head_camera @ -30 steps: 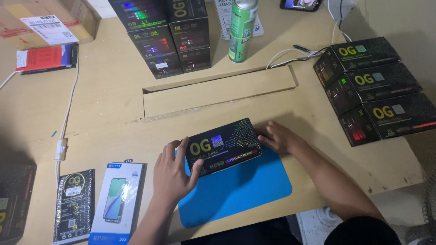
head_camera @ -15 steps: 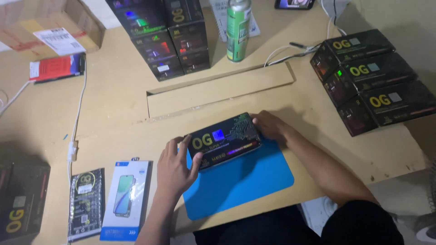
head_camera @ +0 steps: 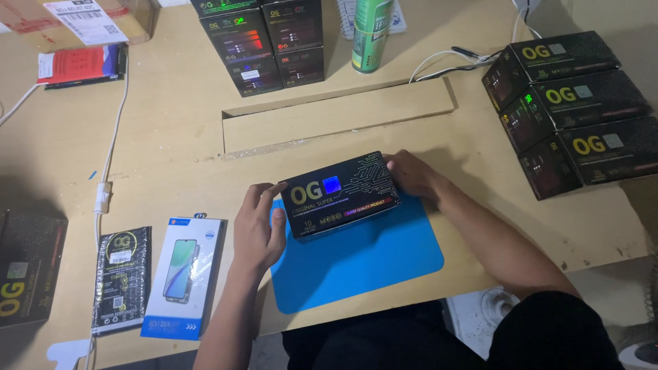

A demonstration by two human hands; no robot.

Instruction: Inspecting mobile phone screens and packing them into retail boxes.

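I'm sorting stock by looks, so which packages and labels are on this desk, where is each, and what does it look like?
Black box: on blue mat, between left hand and right hand.
Three black boxes: stacked, right edge.
Black box stack: top centre.
Green can: beside that stack.
White-blue flat package: lower left.
Black pouch: left of it.
Cardboard box, white label: top left.

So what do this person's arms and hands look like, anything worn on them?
Both are bare: the left hand and the right hand have no gloves, and no rings, watch or bands show. Both forearms are uncovered, with no sleeves visible as far up as the picture shows. Dark clothing appears at the bottom edge.
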